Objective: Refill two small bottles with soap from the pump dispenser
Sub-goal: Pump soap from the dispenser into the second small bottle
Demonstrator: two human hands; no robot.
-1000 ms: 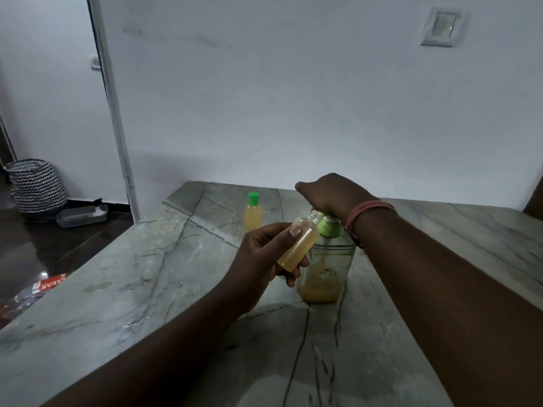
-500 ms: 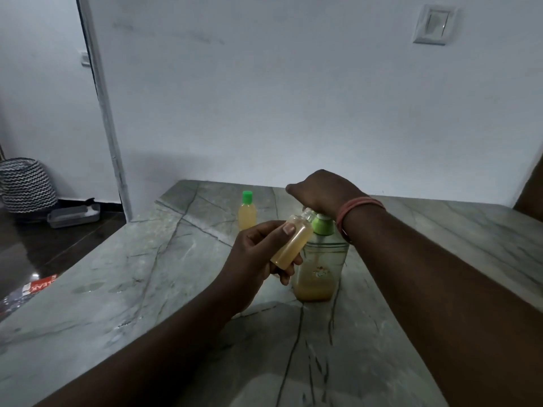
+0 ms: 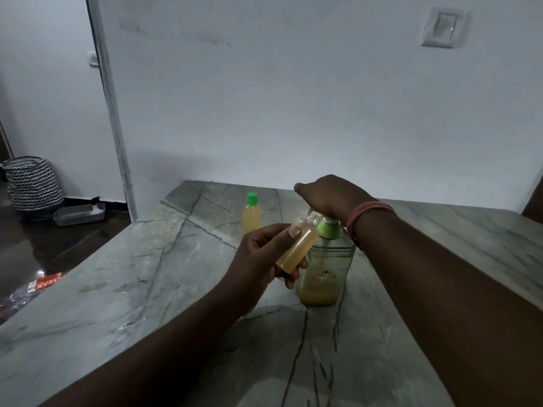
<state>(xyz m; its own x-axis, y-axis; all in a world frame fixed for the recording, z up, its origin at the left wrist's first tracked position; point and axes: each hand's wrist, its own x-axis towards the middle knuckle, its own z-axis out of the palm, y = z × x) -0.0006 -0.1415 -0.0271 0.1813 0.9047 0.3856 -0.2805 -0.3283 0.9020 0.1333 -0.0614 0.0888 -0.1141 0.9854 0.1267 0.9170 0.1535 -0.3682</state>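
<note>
My left hand [image 3: 261, 259] grips a small uncapped bottle [image 3: 299, 245] of yellow soap, tilted so its open neck sits under my right hand. My right hand [image 3: 329, 195] lies palm-down on the pump head of the dispenser [image 3: 326, 268], a clear bottle with a green collar and a low layer of yellow soap. The spout is hidden by my hand. A second small bottle [image 3: 251, 214] with a green cap stands upright on the marble table [image 3: 147, 274] behind and to the left.
The table runs up to a white wall at the back, and its left edge drops to a dark floor. On that floor are a zigzag-patterned basket [image 3: 32, 183], a grey tray [image 3: 79, 214] and a red packet [image 3: 44, 283].
Both hands stay in the same pose at the dispenser. The view has shifted slightly; the small bottle stays tilted at the pump.
</note>
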